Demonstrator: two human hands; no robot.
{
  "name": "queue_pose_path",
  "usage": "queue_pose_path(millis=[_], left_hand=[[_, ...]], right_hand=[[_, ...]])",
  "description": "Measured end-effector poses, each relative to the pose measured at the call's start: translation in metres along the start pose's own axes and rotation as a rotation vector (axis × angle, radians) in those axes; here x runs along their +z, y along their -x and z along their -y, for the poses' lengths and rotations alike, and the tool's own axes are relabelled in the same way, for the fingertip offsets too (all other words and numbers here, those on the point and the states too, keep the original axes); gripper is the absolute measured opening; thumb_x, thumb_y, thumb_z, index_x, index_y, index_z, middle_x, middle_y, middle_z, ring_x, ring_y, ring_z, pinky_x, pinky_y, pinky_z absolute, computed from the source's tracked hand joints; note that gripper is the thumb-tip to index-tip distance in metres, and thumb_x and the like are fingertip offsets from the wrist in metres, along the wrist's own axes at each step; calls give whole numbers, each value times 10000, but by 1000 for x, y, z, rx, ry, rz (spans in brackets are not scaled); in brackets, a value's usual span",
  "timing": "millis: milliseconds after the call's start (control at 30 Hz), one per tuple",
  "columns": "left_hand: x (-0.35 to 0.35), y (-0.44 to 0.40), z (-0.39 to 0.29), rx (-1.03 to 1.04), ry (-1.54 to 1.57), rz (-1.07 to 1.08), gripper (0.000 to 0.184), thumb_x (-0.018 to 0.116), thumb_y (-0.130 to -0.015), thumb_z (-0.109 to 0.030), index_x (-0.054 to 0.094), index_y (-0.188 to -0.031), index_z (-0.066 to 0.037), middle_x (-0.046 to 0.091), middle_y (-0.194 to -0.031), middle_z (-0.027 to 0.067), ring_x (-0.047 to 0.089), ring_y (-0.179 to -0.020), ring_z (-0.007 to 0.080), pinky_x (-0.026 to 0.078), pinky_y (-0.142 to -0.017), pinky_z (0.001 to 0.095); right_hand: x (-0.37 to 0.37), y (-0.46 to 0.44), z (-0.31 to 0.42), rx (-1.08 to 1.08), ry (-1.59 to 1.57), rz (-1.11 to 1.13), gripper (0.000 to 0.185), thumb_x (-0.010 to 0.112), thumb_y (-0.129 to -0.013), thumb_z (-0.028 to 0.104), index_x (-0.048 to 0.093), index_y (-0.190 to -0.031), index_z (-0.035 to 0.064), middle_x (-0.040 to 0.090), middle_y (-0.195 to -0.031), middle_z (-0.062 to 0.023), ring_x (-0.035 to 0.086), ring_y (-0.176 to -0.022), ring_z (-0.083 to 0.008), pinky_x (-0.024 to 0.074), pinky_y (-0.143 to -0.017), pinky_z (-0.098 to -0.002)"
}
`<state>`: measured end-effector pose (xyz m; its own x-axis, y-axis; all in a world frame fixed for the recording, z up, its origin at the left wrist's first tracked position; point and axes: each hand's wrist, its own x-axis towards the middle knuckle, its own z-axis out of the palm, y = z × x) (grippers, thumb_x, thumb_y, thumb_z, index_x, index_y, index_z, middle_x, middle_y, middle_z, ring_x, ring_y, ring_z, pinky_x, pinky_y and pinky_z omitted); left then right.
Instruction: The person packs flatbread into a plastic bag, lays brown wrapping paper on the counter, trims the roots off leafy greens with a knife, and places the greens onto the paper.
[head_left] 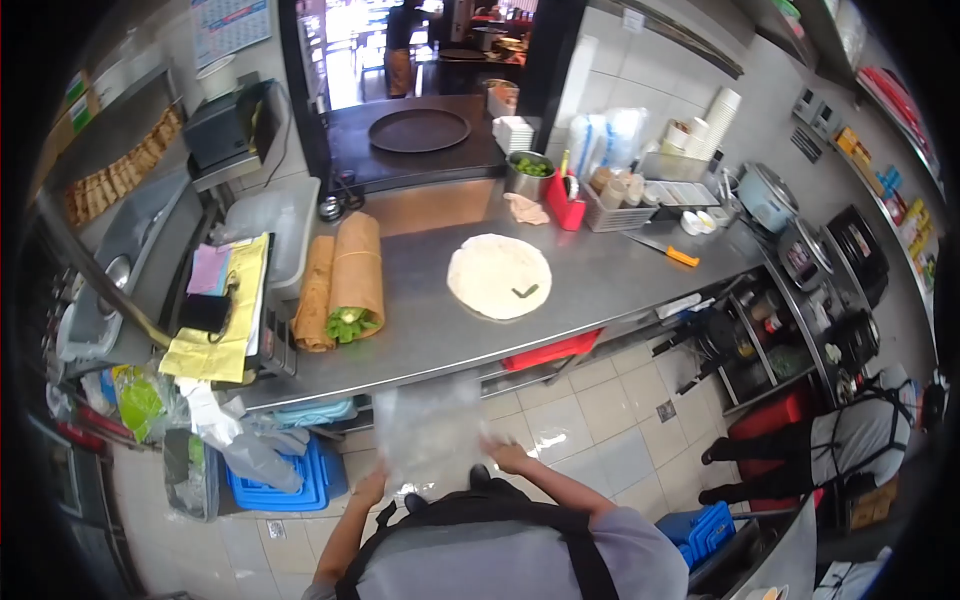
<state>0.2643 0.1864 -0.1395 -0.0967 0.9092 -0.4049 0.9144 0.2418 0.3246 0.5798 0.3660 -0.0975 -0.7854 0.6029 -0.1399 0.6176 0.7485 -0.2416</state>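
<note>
Between my two hands hangs a clear plastic bag (428,425), spread out in front of the counter edge. My left hand (370,487) grips its lower left corner. At the lower right side, my right hand (507,455) is closed on the bag too. On the steel counter (420,260) lies a round, pale flatbread (495,268) with a small green piece on it. Left of that, a brown paper roll (357,260) has leafy greens showing at its near end, beside a narrower brown roll (317,290).
A knife (665,248) with an orange handle rests on the counter's right side. Behind it stands a basket of containers (620,205). A round tray (420,130) sits in the serving window. Another person (860,440) is at the right, and a blue crate (290,475) stands on the floor.
</note>
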Motion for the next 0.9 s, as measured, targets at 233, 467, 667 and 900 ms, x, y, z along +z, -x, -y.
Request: queue_pose_path(millis=[233, 467, 667, 900], left_hand=[[-73, -24, -50, -9, 67, -303, 434, 474, -734, 18, 564, -1139, -109, 162, -1446, 152, 606, -760, 376, 496, -687, 465], [-18, -50, -22, 6, 327, 230, 492, 532, -606, 53, 619, -1060, -115, 287, -1391, 203, 229, -1314, 336, 262, -1062, 370], [-122, -62, -117, 360, 445, 188, 416, 587, -717, -17, 569, -1117, -130, 246, -1381, 268, 546, -1023, 325, 474, -846, 357], [-220, -57, -191, 300, 952, 385, 530, 647, -749, 2, 464, -1243, -54, 415, -1264, 135, 614, -863, 175, 567, -631, 281]], right_hand=[[-28, -31, -31, 234, -82, -145, 457, 471, -828, 118, 423, -1283, 119, 441, -1306, -132, 325, -1269, -312, 320, -981, -445], [-67, -37, -118, -17, -955, 562, 464, 537, -771, 130, 517, -1231, 70, 502, -1269, -87, 429, -1190, -220, 356, -949, -375], [-168, -157, -201, 961, -1368, -825, 317, 626, -799, 205, 551, -1050, 28, 583, -1027, -103, 579, -862, -231, 471, -692, -389], [-158, -225, -237, 1160, -1647, -766, 559, 741, -694, 233, 498, -1153, 26, 549, -1112, -137, 514, -1024, -296, 386, -808, -481]])
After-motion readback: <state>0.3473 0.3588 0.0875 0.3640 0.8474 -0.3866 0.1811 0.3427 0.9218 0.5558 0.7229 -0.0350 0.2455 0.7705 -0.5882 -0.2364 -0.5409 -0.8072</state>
